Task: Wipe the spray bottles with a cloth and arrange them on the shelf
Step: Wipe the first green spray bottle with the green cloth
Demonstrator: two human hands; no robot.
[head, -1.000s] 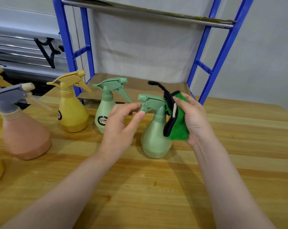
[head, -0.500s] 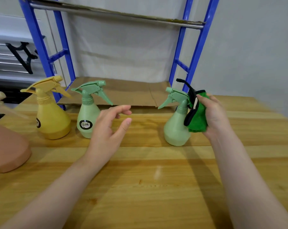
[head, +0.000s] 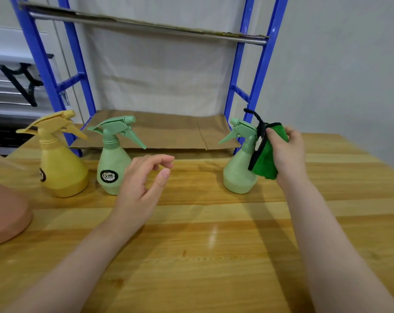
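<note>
At the right of the frame we see the right hand [head: 286, 152] clutching a green cloth [head: 265, 161] edged in black, and pressing it against the neck and shoulder of a pale green spray bottle [head: 237, 175] that stands upright on the wooden table [head: 214, 256], its nozzle pointing left. In the centre, the left hand [head: 144, 184] hangs just above the table with its fingers loosely curled and nothing in it. Just behind and left of that hand stands a second green spray bottle [head: 111, 163] with a round black label, nozzle pointing right. Further left stands a yellow spray bottle [head: 60, 168], also upright. At the lower left edge we can make out the rounded base of a pinkish bottle [head: 3, 218], mostly cut off by the frame. Behind the bottles, in the upper half of the picture, rises a blue metal shelf [head: 259, 71]; its lowest level is lined with brown cardboard [head: 168, 132], and a grey bar crosses near the top.
</note>
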